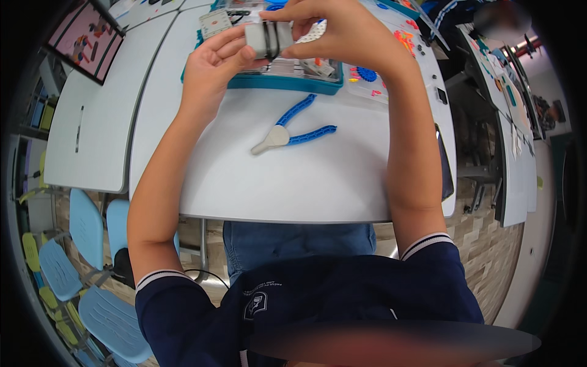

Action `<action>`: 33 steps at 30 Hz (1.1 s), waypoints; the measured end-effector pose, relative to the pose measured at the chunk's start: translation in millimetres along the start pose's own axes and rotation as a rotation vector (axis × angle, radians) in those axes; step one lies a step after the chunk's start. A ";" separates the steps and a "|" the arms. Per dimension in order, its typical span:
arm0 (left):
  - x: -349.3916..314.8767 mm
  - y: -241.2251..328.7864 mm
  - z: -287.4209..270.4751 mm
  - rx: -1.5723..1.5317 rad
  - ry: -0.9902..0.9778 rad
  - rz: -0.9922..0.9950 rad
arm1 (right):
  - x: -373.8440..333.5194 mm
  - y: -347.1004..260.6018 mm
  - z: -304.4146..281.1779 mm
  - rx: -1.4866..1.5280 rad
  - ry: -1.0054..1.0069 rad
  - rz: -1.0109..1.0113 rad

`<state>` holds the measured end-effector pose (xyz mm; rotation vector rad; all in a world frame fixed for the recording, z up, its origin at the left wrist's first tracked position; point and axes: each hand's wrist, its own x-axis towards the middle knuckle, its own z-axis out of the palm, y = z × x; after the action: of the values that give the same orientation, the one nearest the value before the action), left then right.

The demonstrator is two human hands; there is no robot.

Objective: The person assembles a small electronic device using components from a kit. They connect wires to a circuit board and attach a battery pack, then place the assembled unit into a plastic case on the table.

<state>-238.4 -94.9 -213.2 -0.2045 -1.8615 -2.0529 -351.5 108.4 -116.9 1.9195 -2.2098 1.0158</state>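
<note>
A light grey block [257,40] with a black cable or band wound around its middle is held up over the far part of the table. My left hand [215,60] has its left end between thumb and fingers. At the block's other end my right hand [318,30] is closed, fingertips and thumb on its upper and lower sides. Directly beneath both hands sits a teal-rimmed bin [284,82] of parts, partly hidden by them. Nearer to me, pliers with blue handles and a grey head [279,136] lie spread on the white table [275,189].
Right of the bin, a clear tray holds a blue gear [367,74] and small pink and orange pieces. A dark phone or tablet [446,165] lies by the right edge. A screen [85,38] stands far left; light blue chairs [113,321] are lower left.
</note>
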 end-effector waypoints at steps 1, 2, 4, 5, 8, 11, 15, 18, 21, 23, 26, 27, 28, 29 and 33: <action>-0.1 0.9 0.8 -0.006 -0.011 0.019 | -0.1 -1.7 -1.8 -0.022 -0.023 0.049; -0.4 2.2 1.0 0.002 -0.014 0.020 | 0.0 -3.1 -2.2 -0.019 -0.018 0.051; -0.4 4.0 1.5 0.017 -0.021 0.025 | -0.1 -4.2 -2.9 -0.018 -0.005 0.060; -0.4 4.4 1.6 0.042 -0.029 0.026 | -0.2 -4.1 -2.9 -0.020 -0.007 0.066; -0.3 2.7 0.9 0.128 -0.014 0.027 | 0.6 -2.0 -2.1 0.018 0.020 0.026; 2.4 -1.2 -2.4 0.197 0.024 0.044 | -0.1 0.1 -4.6 -0.056 0.002 0.074; 7.8 -5.0 -8.9 0.256 0.059 0.118 | -0.1 2.8 -7.9 -0.147 -0.039 0.116; 9.4 -4.6 -11.3 0.309 0.093 0.164 | -1.1 4.7 -8.0 -0.183 -0.051 0.152; 6.0 -3.6 -9.0 0.455 0.137 0.149 | -2.4 5.5 -8.3 -0.194 -0.065 0.202; 3.9 -3.5 -6.4 0.600 0.154 0.186 | -2.9 5.1 -9.2 -0.189 -0.054 0.157; 2.3 -4.6 -4.4 0.785 0.166 0.336 | -4.6 2.3 -13.4 -0.118 -0.049 0.321; 2.5 -5.3 -4.4 0.814 0.179 0.384 | -4.3 1.5 -14.2 -0.132 -0.064 0.324; 3.0 -6.0 -4.6 0.851 0.192 0.421 | -4.2 0.6 -15.2 -0.147 -0.078 0.326; 3.1 -6.6 -5.4 0.866 0.195 0.443 | -3.5 -0.1 -15.3 -0.161 -0.092 0.328; 3.8 -9.1 -7.3 0.925 0.194 0.467 | -2.8 -0.9 -15.5 -0.097 -0.158 0.331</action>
<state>-244.2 -102.2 -221.3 -0.1570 -2.1581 -0.7647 -355.9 118.5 -105.6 1.6839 -2.6757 0.7915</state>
